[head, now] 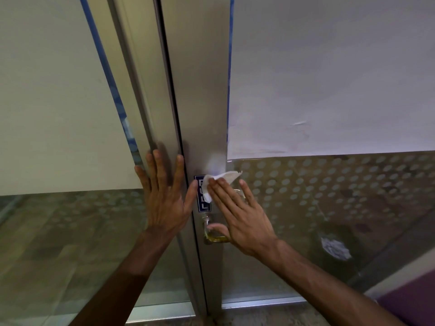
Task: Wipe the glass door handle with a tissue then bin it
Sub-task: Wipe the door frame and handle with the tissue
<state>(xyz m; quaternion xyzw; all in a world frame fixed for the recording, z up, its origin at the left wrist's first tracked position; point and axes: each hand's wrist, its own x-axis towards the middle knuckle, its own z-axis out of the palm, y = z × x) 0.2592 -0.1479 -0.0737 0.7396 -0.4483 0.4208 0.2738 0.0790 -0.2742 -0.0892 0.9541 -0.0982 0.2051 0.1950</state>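
- Head view shows my right hand [237,215] flat and open, fingers pressing the tissue [217,184] against the door frame [202,128], over the top of the blue sign [203,203] — pinned under my fingertips, not pinched.
- My left hand [162,196] is spread open, palm on the neighbouring frame, holding nothing; it braces me, and that is all it should do.
- The handle [211,234] sits below the tissue, mostly hidden by my right palm; my thumb seems to touch it, though I cannot be sure from here.
- To wipe well I should slide the tissue down onto the handle and wrap it round the bar rather than pat the flat face.
- Keep the pressure even — thin tissue may tear or bunch on the metal edges.
- No bin is clearly in sight, so binning comes later.
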